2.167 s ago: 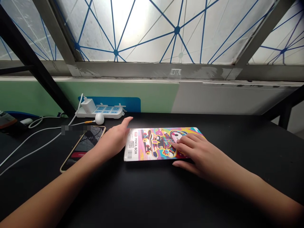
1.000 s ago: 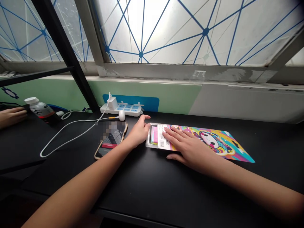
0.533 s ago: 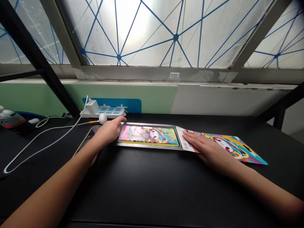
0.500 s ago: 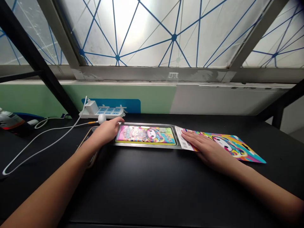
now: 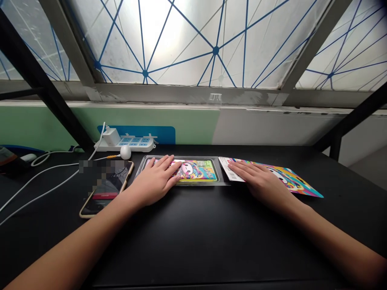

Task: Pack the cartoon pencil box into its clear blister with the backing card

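My left hand (image 5: 155,179) lies flat, fingers spread, over the left part of a colourful cartoon-printed packet (image 5: 199,170). That packet sits in a clear plastic tray (image 5: 223,177) on the black table; its left portion is covered by my hand. To the right, my right hand (image 5: 261,179) rests with outstretched fingers on a bright printed card (image 5: 298,180) bearing a cartoon character. The card's white left end, with a barcode, meets or nearly meets the tray's right edge. Neither hand is wrapped around anything.
A phone (image 5: 105,197) in a pale case lies left of my left hand. Behind it are a white round-ended plug (image 5: 125,152), a white cable (image 5: 45,195) and a power strip (image 5: 133,141). A dark bottle (image 5: 10,161) stands at far left. Black bars (image 5: 45,76) slant up both sides.
My left hand has moved right from the tray's left end onto the packet, uncovering the phone. My right hand stays on the card. The whole view has shifted slightly.
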Demonstrator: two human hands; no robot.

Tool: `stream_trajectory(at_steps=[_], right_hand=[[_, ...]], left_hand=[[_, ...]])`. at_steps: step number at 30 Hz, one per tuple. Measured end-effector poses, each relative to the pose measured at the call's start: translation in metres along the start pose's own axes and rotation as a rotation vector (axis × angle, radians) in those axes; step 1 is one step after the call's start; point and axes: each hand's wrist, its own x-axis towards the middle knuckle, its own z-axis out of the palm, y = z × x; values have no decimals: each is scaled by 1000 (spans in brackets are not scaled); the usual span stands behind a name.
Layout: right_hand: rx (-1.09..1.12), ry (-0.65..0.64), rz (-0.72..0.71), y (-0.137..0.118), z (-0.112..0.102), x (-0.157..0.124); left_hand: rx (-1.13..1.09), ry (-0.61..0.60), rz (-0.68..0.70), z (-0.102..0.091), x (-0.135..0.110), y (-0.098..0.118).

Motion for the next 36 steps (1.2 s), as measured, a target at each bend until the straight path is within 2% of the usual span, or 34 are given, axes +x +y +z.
stream_trajectory(at_steps=[3,6,9,13,15,18,22,26,33,36], right_hand=[[-15,74,24,4,-5,2],[-61,186,-18,-10,-20,3],[-74,277,-143,-54,-45,4],[5,310,-333,-137,-72,11],[29,287,-378,-171,-72,18],[103,121,-425,-203,-55,39],[307,-40,-338,-210,-22,81],[540,-174,-258,-198,-9,109],[712,-256,-217,-189,-16,107],[746,-284,-216,-188,-16,105]], left_hand=[[-20,-49,-16,3,-1,3],[-43,-29,-41,3,-1,3],[-57,16,-88,5,0,5],[-58,72,-122,9,1,8],[-60,100,-126,10,2,8],[-60,135,-131,8,3,6],[-35,133,-103,7,3,5],[-16,94,-60,6,2,3],[60,34,15,6,-1,-5],[102,54,35,7,-1,-6]])
